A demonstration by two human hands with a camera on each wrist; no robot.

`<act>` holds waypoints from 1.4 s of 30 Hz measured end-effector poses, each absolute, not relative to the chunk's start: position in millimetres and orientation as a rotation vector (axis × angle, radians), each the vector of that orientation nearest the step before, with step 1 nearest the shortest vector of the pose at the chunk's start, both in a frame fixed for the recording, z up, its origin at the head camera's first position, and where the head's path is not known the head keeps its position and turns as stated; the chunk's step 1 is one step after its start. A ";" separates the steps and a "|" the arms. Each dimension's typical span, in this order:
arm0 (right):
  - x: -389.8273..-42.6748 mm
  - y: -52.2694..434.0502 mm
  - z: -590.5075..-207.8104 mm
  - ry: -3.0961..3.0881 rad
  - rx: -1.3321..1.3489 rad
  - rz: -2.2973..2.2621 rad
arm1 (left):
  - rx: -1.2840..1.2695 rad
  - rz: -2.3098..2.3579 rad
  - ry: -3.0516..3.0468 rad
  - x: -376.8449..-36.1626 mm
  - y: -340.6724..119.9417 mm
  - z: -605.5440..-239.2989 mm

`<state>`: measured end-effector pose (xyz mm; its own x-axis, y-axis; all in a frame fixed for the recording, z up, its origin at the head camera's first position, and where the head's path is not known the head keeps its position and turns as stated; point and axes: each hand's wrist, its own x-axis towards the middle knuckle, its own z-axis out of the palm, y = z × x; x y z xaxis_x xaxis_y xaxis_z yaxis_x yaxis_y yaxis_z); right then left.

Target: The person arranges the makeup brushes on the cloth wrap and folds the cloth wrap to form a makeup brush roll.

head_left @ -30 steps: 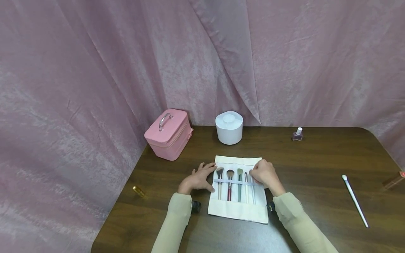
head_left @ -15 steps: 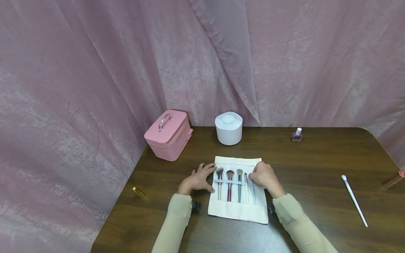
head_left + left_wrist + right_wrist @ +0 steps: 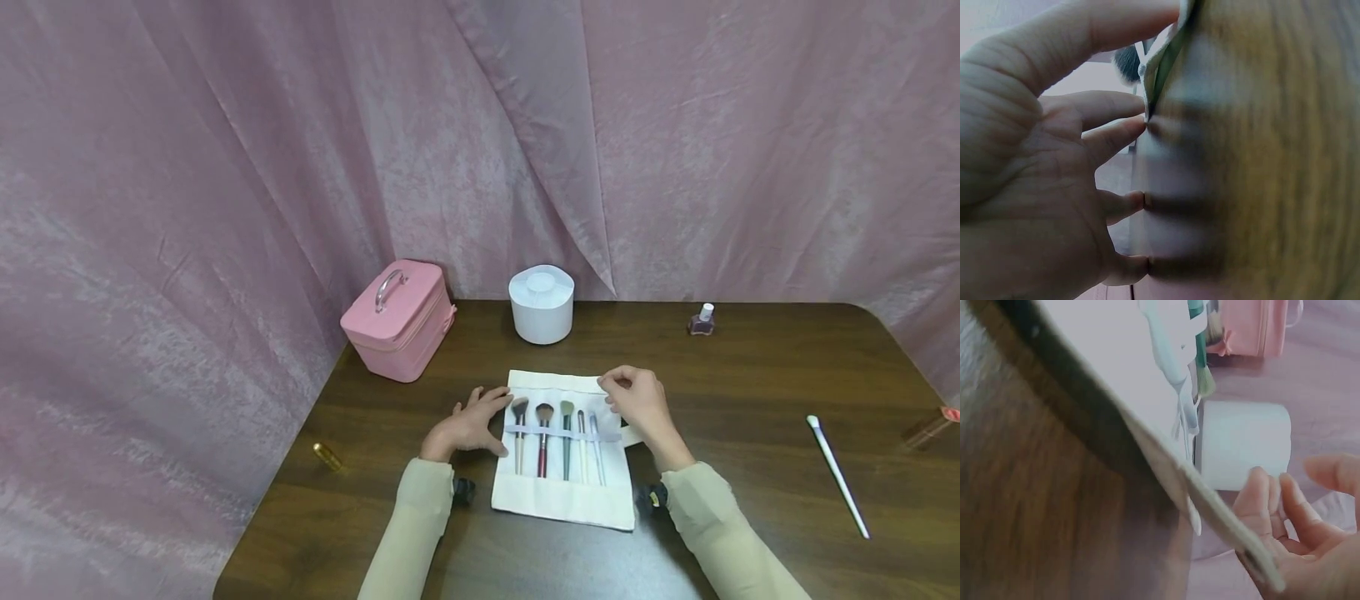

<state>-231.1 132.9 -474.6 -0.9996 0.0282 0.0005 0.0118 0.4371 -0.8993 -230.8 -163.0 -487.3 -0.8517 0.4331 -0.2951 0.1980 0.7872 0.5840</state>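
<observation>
A white fabric brush roll (image 3: 562,500) lies unrolled on the table, with several makeup brushes side by side under its pale elastic band. Among them are an angled dark brush (image 3: 521,408), a red-handled brush (image 3: 543,458), a green-handled brush (image 3: 567,454) and, furthest right, a slim pale-blue brush (image 3: 597,454). My left hand (image 3: 465,427) is spread at the roll's left edge; in the left wrist view its thumb and fingertips meet the edge and tabletop. Over the roll's upper right corner is my right hand (image 3: 643,404), loosely bent and holding nothing. Beneath it a strap (image 3: 1254,556) sticks out.
At the back stand a pink vanity case (image 3: 397,325), a white lidded container (image 3: 542,312) and a nail polish bottle (image 3: 702,321). Another white brush (image 3: 838,479) lies far right, near a brownish tube (image 3: 928,429). A small gold tube (image 3: 327,456) lies left. A pink curtain (image 3: 300,167) hangs behind.
My right hand has let go at the pale-blue brush's top and moved up and right, uncovering the brush head and the strap. My left hand has stayed put.
</observation>
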 end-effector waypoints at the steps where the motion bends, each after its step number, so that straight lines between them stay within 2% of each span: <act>1: -231.3 134.4 -474.7 -2.616 -0.053 1.700 | 0.474 0.769 2.560 -230.9 -163.1 -487.2; 8: -233.3 147.5 -476.8 -2.521 -0.066 1.776 | 0.462 0.753 2.569 -230.4 -164.3 -487.5; 21: -227.7 196.0 -480.3 -2.652 -0.103 1.418 | 0.469 0.765 2.567 -230.0 -166.0 -487.8; 42: -209.4 296.8 -470.6 -2.953 0.003 0.989 | 0.479 0.777 2.564 -230.8 -166.3 -488.7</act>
<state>-209.4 296.8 -470.6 -0.9996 0.0067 0.0264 -0.0105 0.7984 -0.6020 -230.8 -166.3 -488.7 -0.8539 0.4335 -0.2880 0.2006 0.7848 0.5864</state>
